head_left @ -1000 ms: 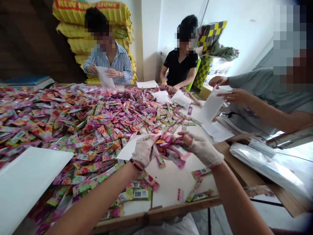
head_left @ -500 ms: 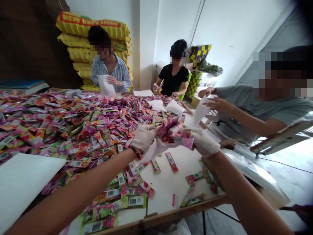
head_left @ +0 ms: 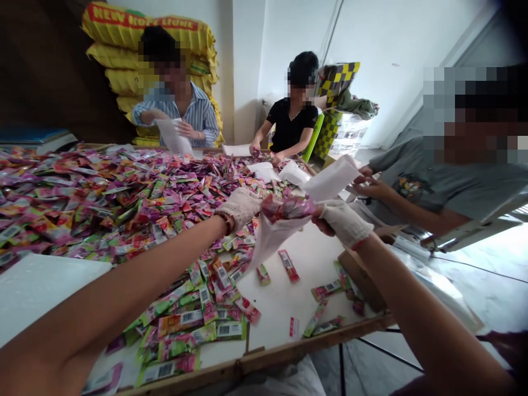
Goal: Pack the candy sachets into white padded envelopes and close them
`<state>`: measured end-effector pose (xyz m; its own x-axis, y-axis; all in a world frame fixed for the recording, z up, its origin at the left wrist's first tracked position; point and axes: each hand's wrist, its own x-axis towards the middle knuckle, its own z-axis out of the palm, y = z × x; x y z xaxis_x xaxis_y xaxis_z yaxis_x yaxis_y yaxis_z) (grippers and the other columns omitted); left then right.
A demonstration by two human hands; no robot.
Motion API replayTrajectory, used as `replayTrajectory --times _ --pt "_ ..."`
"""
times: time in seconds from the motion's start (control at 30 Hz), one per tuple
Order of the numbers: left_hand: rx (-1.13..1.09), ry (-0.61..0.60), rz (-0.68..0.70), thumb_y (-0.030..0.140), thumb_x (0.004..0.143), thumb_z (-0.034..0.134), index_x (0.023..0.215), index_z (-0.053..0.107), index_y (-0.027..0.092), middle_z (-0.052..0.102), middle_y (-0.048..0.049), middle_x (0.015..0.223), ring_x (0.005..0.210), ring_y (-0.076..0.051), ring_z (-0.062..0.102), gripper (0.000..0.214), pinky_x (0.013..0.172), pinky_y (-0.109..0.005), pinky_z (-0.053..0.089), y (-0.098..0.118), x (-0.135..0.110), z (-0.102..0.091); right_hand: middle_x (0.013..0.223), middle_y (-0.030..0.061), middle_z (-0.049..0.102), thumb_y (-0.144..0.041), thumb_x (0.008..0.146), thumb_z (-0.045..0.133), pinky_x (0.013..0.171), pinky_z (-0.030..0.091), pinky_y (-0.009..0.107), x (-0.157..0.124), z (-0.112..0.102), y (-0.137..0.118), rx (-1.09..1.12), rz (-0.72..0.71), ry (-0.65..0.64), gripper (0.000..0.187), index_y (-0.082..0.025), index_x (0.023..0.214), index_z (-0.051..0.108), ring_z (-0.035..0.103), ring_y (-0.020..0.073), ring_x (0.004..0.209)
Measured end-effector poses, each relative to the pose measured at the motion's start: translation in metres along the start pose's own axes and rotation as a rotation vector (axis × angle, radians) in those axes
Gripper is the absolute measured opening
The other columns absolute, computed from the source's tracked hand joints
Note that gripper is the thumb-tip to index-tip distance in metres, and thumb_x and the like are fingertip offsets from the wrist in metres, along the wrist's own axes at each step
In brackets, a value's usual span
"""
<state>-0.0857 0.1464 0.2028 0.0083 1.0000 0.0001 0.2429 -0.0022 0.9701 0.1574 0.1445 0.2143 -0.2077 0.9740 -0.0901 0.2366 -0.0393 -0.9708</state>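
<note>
A white plastic bag [head_left: 270,239] hangs between my hands over the table, its mouth filled with pink and purple snack sachets [head_left: 289,208]. My left hand [head_left: 241,209], in a white knit glove, is closed at the bag's left edge. On the opposite side my gloved right hand [head_left: 346,223] grips near the bag's right rim, its fingertips partly hidden. A large heap of colourful sachets [head_left: 124,203] spreads to the left of the bag. Below it, several loose sachets [head_left: 289,266] lie on the white tabletop [head_left: 272,308].
Three people sit around the table, handling white bags or sachets; the person at right holds a white bag [head_left: 332,179] close to my right hand. A white board [head_left: 45,291] lies at left. The table's wooden edge [head_left: 289,355] runs along the front.
The sachets between my hands have settled lower into the bag mouth, and the bag now hangs more visibly. The person at right has moved their bag toward my hands.
</note>
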Motion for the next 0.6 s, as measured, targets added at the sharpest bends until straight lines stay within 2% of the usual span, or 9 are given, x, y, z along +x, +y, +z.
replayTrajectory --times 0.07,0.2,0.33,0.43,0.5,0.53,0.6 --pt "0.004 -0.037 -0.003 0.039 0.062 0.077 0.047 0.051 0.017 0.041 0.0038 0.044 0.042 -0.006 0.031 0.037 0.043 -0.023 0.019 0.002 0.002 0.001 0.038 -0.0020 0.045 -0.037 0.068 0.065 0.033 0.024 0.022 0.000 -0.003 0.002 0.033 -0.007 -0.004 0.028 -0.018 0.053 0.053 0.036 0.0082 0.033" --pt "0.026 -0.058 0.012 0.027 0.063 0.075 0.044 0.048 0.017 0.037 0.0049 0.043 0.041 -0.005 0.028 0.035 0.043 -0.023 0.019 0.006 0.006 0.006 0.039 -0.0016 0.045 -0.036 0.069 0.066 0.034 0.023 0.022 -0.001 -0.004 0.004 0.021 -0.008 -0.010 0.027 -0.018 0.053 0.053 0.037 0.0083 0.035" --pt "0.129 -0.020 0.060 0.016 0.064 0.068 0.044 0.051 0.015 0.039 0.0040 0.045 0.044 -0.006 0.030 0.026 0.045 -0.022 0.022 0.014 0.007 0.008 0.040 -0.0017 0.046 -0.036 0.068 0.065 0.035 0.024 0.022 -0.007 -0.003 0.002 0.027 -0.012 -0.009 0.026 -0.018 0.054 0.054 0.038 0.0088 0.036" --pt "0.137 0.028 0.204 0.018 0.068 0.065 0.045 0.052 0.014 0.038 0.0035 0.047 0.048 -0.006 0.031 0.026 0.047 -0.021 0.023 0.027 -0.002 0.007 0.042 -0.0016 0.046 -0.037 0.072 0.063 0.037 0.025 0.023 -0.021 -0.005 -0.002 -0.021 -0.090 -0.005 0.029 -0.018 0.052 0.053 0.038 0.0084 0.038" --pt "0.130 -0.004 0.334 0.024 0.075 0.060 0.049 0.053 0.014 0.040 0.0028 0.050 0.050 -0.008 0.034 0.029 0.049 -0.021 0.025 0.031 -0.014 0.011 0.046 -0.0009 0.048 -0.038 0.077 0.058 0.041 0.028 0.024 -0.035 -0.007 0.000 -0.038 -0.141 -0.039 0.030 -0.019 0.054 0.053 0.040 0.0093 0.041" --pt "0.172 -0.024 0.390 0.026 0.078 0.058 0.050 0.052 0.015 0.041 0.0025 0.051 0.050 -0.008 0.035 0.030 0.049 -0.021 0.025 0.029 -0.021 0.015 0.047 -0.0007 0.049 -0.039 0.078 0.057 0.042 0.028 0.024 -0.044 -0.008 0.004 -0.098 -0.113 -0.048 0.030 -0.019 0.055 0.054 0.040 0.0098 0.042" --pt "0.330 -0.060 0.458 0.026 0.080 0.056 0.052 0.052 0.016 0.043 0.0019 0.053 0.051 -0.009 0.037 0.030 0.051 -0.023 0.027 0.014 -0.037 0.030 0.046 -0.0006 0.048 -0.040 0.078 0.059 0.042 0.026 0.025 -0.061 -0.010 0.021 -0.355 0.006 -0.052 0.030 -0.020 0.055 0.055 0.038 0.0104 0.042"
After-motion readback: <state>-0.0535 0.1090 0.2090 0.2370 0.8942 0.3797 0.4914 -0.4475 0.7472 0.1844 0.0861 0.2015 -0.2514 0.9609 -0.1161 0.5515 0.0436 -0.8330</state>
